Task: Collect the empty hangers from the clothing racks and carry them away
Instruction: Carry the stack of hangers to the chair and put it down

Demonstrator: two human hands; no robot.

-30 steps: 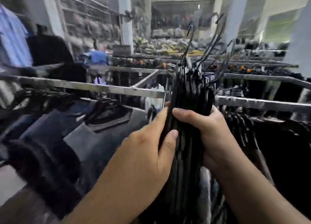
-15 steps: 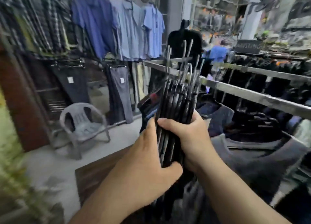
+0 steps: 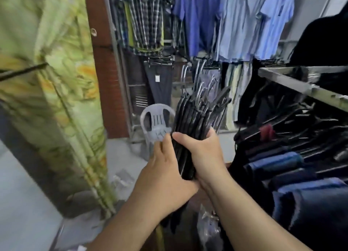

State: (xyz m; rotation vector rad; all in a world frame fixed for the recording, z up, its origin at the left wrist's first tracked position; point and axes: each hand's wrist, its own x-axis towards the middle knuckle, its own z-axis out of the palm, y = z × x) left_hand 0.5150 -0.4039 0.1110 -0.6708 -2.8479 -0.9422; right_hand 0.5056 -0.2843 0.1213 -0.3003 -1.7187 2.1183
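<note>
Bundle of black hangers (image 3: 195, 118) clamped upright between both hands, in front of a grey chair (image 3: 156, 122). Left hand (image 3: 165, 177) wrapped low, fingers curled tight; right hand (image 3: 203, 152) gripping opposite, thumb pressed across.

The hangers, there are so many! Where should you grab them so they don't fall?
Grab the hangers low on the bundle, under the hooks, where the black arms lie packed into one tight stack. Come in from both sides, as the left hand and right hand do here, fingers wrapped around. Higher up the hooks fan apart, so a grip there would probably let some slip.
</note>
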